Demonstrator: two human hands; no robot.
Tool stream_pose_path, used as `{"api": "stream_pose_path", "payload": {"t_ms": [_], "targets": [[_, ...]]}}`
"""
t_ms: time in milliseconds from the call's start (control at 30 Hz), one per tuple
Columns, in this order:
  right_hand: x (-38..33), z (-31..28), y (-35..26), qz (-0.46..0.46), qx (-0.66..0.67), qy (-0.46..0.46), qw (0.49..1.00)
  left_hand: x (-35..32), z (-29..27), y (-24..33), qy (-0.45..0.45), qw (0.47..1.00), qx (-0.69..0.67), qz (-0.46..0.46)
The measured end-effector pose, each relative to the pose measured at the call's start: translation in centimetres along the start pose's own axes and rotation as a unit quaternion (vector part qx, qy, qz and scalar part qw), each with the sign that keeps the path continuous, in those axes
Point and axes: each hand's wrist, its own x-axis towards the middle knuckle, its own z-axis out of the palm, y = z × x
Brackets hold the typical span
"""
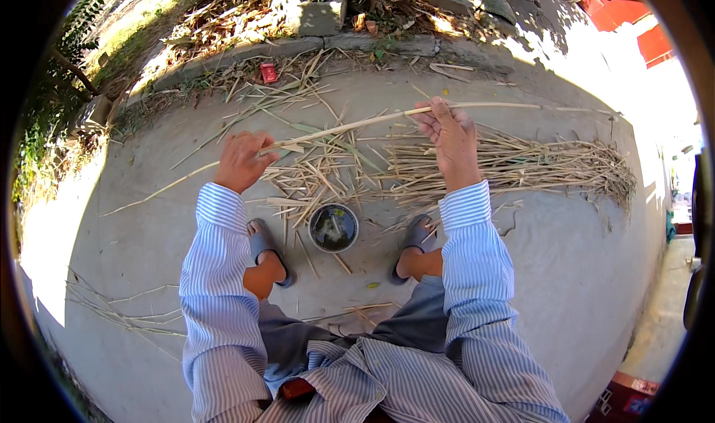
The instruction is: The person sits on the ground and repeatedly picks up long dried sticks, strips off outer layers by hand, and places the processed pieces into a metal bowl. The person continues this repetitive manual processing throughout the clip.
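A long, thin dry reed stalk [344,128] stretches across in front of me, held in both hands. My left hand [244,158] is closed round it left of the middle, and its thin end slants down to the left. Farther right, my right hand [450,134] pinches the same stalk between thumb and fingers; the rest runs on to the right. Below the stalk lie many short cut pieces of reed [316,176] on the concrete. A large bundle of reed stalks [514,164] lies beneath and beyond my right hand.
A round container of dark liquid [333,228] stands between my sandalled feet. A few thin stalks [141,317] lie at the left. Beyond the concrete run a low kerb [290,48], a loose block [322,17] and dry leaves. A small red packet [268,73] lies by the kerb.
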Motion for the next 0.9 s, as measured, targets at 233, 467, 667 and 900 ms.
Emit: {"api": "stream_pose_path", "payload": {"t_ms": [233,467,667,900], "targets": [[-2.0,4.6,1.2,-0.005,0.003,-0.050,0.999,3.8,3.0,8.2,0.075,0.971,-0.227,-0.023],[-1.2,3.7,1.0,0.013,-0.013,-0.016,1.000,4.4,0.9,5.5,0.146,0.858,-0.456,-0.183],[-0.6,2.3,0.8,-0.011,-0.026,0.008,1.000,3.6,-1.1,-0.8,0.261,0.892,-0.310,-0.199],[-0.4,2.4,0.8,-0.009,-0.038,0.018,0.999,2.1,0.9,1.7,0.030,0.990,-0.135,0.016]]}}
